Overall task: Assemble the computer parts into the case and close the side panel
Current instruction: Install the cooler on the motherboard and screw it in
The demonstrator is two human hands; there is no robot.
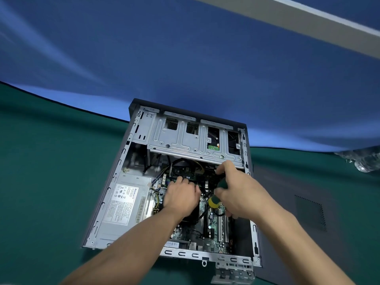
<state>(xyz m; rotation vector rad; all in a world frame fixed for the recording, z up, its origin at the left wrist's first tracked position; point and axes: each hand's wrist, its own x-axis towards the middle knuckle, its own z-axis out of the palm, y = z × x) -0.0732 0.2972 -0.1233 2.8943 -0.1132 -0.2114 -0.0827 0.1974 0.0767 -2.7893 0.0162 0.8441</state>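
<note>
Both forearms reach into the open case (115, 182), working over the motherboard (216, 231) with a screwdriver (214, 200).

Right hand (236, 194) has its grip closed round the green-and-yellow screwdriver handle, just right of the case's centre, tip hidden among dark parts below the drive cage (185, 138). Left hand (181, 195) lies beside it, fingers bent onto what looks like a memory stick or cooler edge; whether that grip holds anything I cannot tell. Risks, as I judge them: the hidden tip could slip off its screw and gouge the motherboard or nick the black cables near the case's middle; a dropped screw could vanish under the board. The power supply (125, 204) fills the case's left side. The side panel (308, 212) lies flat on the green surface (41, 182) right of the case, not yet fitted.
</note>
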